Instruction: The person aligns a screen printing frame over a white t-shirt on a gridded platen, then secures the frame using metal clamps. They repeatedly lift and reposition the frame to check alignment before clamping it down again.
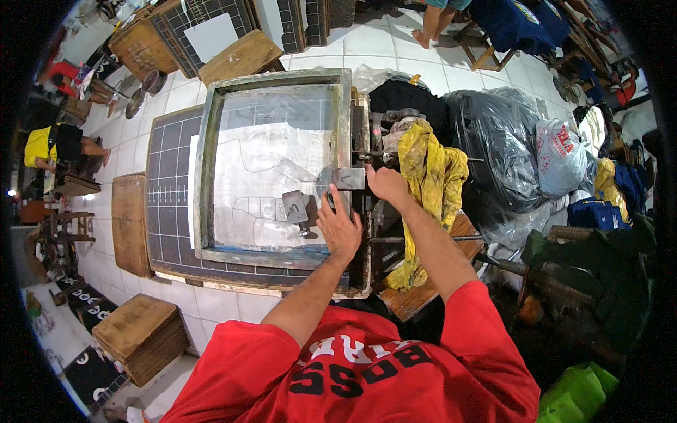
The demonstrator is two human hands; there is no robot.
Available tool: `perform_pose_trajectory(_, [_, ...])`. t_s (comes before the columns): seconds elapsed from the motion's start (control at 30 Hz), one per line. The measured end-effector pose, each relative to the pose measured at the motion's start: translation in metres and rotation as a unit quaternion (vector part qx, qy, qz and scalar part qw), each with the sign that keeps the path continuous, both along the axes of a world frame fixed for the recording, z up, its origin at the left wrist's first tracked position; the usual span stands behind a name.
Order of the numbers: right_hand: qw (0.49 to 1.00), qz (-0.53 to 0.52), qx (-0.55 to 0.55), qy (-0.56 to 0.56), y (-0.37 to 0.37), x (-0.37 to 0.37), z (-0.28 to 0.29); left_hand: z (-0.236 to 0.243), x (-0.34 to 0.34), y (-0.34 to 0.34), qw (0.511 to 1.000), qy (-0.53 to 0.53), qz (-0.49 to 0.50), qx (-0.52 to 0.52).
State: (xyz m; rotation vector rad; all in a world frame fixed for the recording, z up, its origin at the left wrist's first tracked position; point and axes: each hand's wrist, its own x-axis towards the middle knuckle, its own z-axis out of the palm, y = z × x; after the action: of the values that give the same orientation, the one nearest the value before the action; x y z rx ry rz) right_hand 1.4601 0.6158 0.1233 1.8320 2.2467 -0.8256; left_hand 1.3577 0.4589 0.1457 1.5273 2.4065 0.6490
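A screen-printing frame (209,151) with a pale mesh lies flat on a dark gridded board (166,190). My left hand (339,227) rests flat on the frame's right edge, fingers apart, beside a small metal bracket (296,206) on the mesh. My right hand (385,183) grips the metal clamp (348,178) at the frame's right side, where the hinge mechanism (363,134) sits. A yellow stained rag (430,176) hangs just right of that hand.
Black plastic bags (493,134) and white bags pile up on the right. Wooden boards (142,337) lie on the tiled floor at left and behind. One person sits at far left (60,144); another's legs (431,21) show at the top.
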Motion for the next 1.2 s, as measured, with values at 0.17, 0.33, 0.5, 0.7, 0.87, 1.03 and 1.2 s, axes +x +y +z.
perform_pose_trajectory(0.17, [0.946,0.076,0.249,0.195,-0.023,0.010,-0.002,0.002,0.002,0.004,1.000,-0.006,0.012,-0.010])
perform_pose_trajectory(0.33, [0.990,0.060,0.114,0.057,-0.001,-0.001,-0.018,-0.001,0.000,0.004,1.000,-0.007,0.008,-0.003])
perform_pose_trajectory(0.5, [0.998,0.028,0.061,0.020,0.001,0.001,-0.002,0.000,-0.003,0.004,1.000,-0.020,0.002,-0.003])
perform_pose_trajectory(0.7, [0.967,0.090,0.217,0.093,-0.020,0.004,-0.011,0.000,-0.004,0.005,0.999,-0.030,0.012,-0.003])
perform_pose_trajectory(0.87, [0.970,0.159,0.179,-0.036,-0.002,0.003,-0.024,-0.003,-0.007,0.002,0.998,-0.067,0.003,-0.002])
perform_pose_trajectory(1.03, [0.986,0.017,0.149,0.067,-0.017,-0.001,-0.004,0.007,-0.033,-0.043,0.954,-0.170,-0.157,0.191])
perform_pose_trajectory(1.2, [0.974,0.087,0.193,0.081,-0.020,-0.002,0.011,0.004,-0.137,-0.107,0.983,0.073,0.056,0.157])
